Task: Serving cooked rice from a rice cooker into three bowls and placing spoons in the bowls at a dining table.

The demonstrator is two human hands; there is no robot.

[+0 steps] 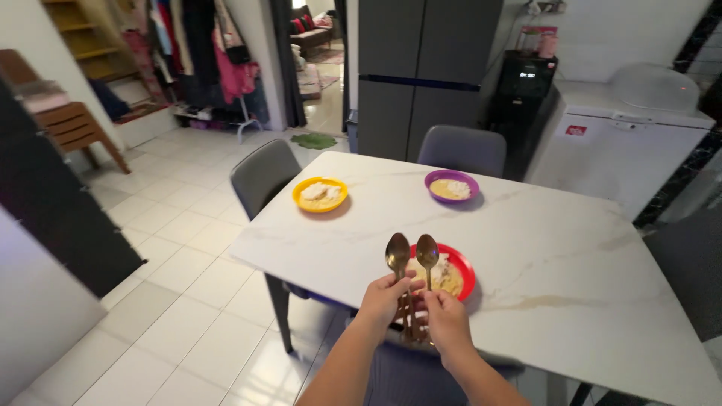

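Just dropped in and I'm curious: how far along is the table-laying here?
Done: three plates of food sit on the white table, a yellow plate, a purple plate and a red plate. In hand: the left hand and right hand hold two spoons upright over the red plate. Left: no cutlery lies beside any plate yet.

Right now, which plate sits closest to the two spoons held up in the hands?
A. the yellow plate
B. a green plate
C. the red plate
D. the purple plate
C: the spoons are held up by the left hand and right hand directly in front of the red plate; the yellow plate and purple plate lie farther across the table.
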